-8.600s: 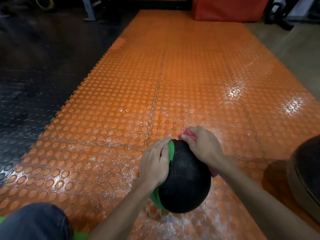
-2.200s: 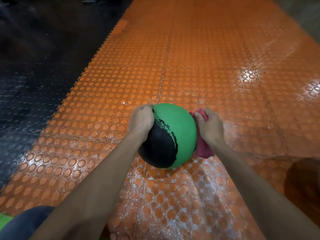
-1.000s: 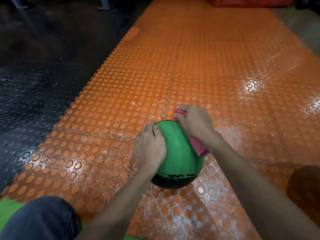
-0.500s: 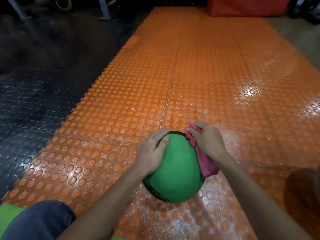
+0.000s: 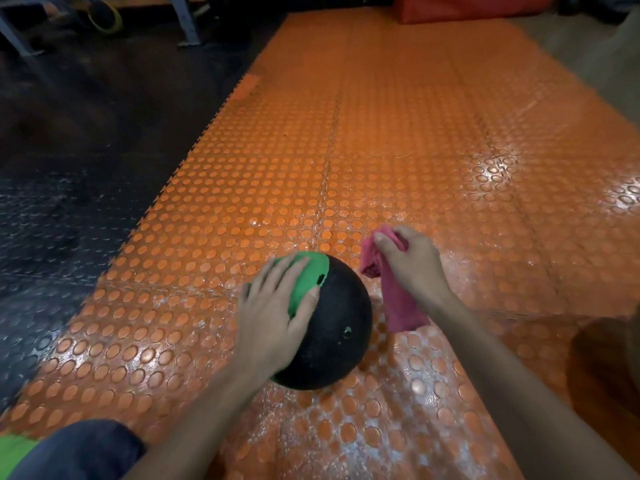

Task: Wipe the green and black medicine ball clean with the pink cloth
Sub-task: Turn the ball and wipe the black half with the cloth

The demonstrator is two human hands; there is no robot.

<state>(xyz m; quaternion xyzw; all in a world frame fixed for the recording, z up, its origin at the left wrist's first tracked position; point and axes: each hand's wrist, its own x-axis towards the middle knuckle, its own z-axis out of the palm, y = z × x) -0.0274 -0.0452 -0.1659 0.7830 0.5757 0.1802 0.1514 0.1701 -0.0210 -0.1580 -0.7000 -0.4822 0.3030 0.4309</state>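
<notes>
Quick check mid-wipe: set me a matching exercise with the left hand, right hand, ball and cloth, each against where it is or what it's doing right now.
Column 1
1. left hand
2. right hand
3. medicine ball
4. pink cloth

Column 2
a. hangs down to the right of the ball
b. sits on the orange studded mat
c. lies spread over the ball's top, fingers straight
d. pinches the cloth, beside the ball

Pairs: 1-c, 2-d, 3-b, 4-a

Both forearms (image 5: 214,410) are bare; a knee (image 5: 83,448) wears dark blue fabric beside a bright green patch (image 5: 14,452).
</notes>
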